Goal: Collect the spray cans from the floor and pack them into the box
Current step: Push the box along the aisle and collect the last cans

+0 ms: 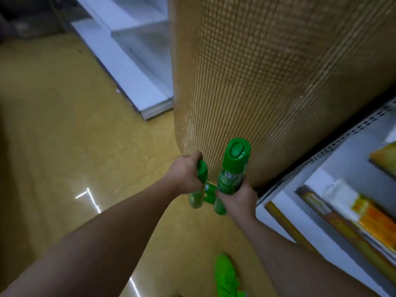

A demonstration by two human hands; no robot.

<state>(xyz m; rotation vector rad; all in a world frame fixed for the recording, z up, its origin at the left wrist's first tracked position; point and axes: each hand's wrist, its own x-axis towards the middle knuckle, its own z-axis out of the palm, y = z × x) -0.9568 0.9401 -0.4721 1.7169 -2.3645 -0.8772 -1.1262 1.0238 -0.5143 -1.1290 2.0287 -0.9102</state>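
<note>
Forearms fill the near view, reaching down over the yellow floor (64, 125). Left hand (184, 174) has its grip closed round one green can (198, 189); right hand (237, 196) grips a second can (232, 168) low on its body, cap up. A third can (210, 192) shows between them, but who holds it I cannot tell. More green lies on the floor below (227, 275), blurred. No box is in view, only a tan mesh panel (267, 82) and shelf (321, 200). These cans look rigid, smooth and likely slippery, fairly light; the mid-body is the safest hold, clear of the nozzle.
</note>
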